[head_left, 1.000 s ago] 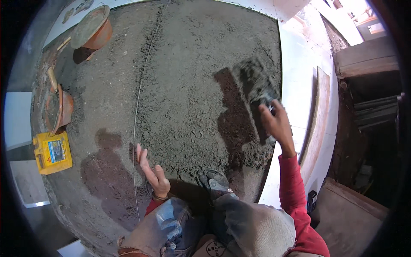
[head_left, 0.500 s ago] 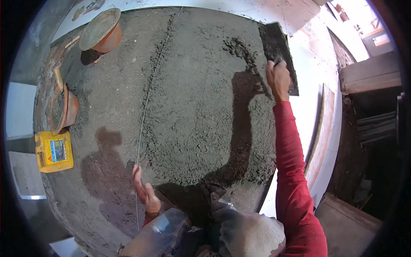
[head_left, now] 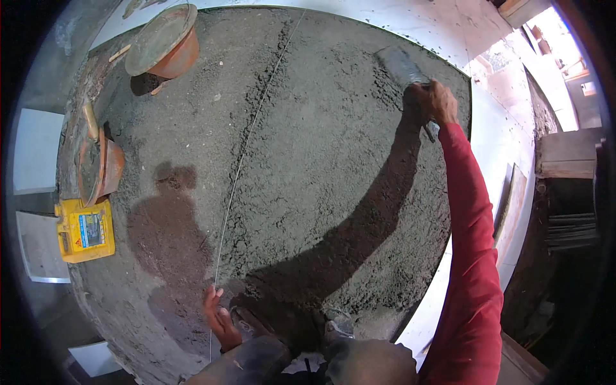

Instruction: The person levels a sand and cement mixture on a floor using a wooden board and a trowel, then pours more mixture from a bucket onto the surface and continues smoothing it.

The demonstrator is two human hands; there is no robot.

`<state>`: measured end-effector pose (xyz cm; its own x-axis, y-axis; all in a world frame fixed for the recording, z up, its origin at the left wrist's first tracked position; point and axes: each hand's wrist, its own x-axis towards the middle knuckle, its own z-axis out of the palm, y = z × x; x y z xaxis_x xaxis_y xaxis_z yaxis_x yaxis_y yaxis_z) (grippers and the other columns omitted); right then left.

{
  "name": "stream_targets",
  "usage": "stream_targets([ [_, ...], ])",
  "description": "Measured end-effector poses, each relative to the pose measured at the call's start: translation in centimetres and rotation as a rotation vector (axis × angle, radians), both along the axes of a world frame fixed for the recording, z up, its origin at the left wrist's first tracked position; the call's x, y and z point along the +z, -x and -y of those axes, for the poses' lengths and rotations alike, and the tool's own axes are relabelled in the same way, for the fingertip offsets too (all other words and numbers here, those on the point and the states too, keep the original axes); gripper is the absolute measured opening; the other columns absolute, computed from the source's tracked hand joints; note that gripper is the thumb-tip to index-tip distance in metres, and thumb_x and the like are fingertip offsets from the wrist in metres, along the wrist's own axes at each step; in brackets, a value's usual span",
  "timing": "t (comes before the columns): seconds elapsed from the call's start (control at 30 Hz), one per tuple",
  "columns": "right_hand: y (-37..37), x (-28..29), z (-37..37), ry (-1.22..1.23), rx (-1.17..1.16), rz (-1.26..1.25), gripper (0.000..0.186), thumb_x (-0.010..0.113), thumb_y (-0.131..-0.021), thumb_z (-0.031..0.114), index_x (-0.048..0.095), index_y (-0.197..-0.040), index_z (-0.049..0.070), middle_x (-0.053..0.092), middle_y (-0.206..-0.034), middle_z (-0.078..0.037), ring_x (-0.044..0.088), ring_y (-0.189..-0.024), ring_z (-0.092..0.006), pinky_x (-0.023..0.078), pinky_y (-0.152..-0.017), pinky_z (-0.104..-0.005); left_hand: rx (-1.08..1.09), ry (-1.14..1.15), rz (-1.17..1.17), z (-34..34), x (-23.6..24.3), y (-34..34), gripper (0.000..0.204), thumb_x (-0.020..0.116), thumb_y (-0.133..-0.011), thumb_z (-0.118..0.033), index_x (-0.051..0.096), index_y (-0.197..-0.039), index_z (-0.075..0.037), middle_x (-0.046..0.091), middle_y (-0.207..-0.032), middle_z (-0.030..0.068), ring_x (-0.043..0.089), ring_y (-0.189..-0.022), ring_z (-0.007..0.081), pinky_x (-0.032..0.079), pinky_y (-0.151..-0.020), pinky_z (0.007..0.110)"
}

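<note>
My right hand (head_left: 439, 104), closed round its handle, holds a flat rectangular plastering trowel (head_left: 399, 66) at the far right of a bed of grey mortar (head_left: 321, 160). The trowel's blade lies low over the mortar, its face catching the light. My left hand (head_left: 221, 321) is near my knee, fingers apart and holding nothing. Its fingertips are beside a thin taut string (head_left: 246, 151) that runs across the mortar from far to near; whether they touch it I cannot tell. Rough crumbs of mortar lie along the string.
At the left are an orange mortar bucket (head_left: 178, 56), a smaller orange bucket (head_left: 112, 168) with a wooden handle (head_left: 91, 122) sticking out, and a yellow jerrycan (head_left: 67, 240). White tiles (head_left: 487, 122) border the mortar at the right, with a board (head_left: 512, 208) on them.
My right hand has turned the trowel from the right edge onto the mortar, its blade now pointing up-left. My left hand has drawn nearer to my knee, and the view has shifted.
</note>
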<state>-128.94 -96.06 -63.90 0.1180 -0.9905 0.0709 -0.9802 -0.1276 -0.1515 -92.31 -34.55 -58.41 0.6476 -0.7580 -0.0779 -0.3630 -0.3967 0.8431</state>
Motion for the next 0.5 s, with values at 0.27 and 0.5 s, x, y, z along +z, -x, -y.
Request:
stream_targets([
  [0.27,-2.4,-3.5,0.2,-0.017,-0.352,0.032,0.049,0.058,-0.092,0.045,0.074,-0.091,0.0,0.07,-0.093,-0.026,0.068,-0.094,-0.044,0.053,-0.085,-0.0494,-0.034,-0.015,-0.148,0.0,-0.5,-0.8,0.052,0.04,-0.106,-0.037,0.039,-0.142,0.0,0.039,-0.148,0.0198,0.046,-0.132,0.0333,0.037,-0.109,0.048],
  [0.5,-14.8,-4.4,-4.3,-0.013,-0.054,0.387,0.058,0.062,-0.09,0.049,0.069,-0.08,-0.008,0.066,-0.085,-0.034,0.067,-0.089,-0.0481,0.056,-0.081,-0.0506,-0.089,-0.024,-0.168,2.1,-0.6,-0.6,0.049,0.041,-0.105,-0.031,0.038,-0.144,0.0,0.042,-0.147,0.0195,0.05,-0.128,0.0323,0.038,-0.107,0.047],
])
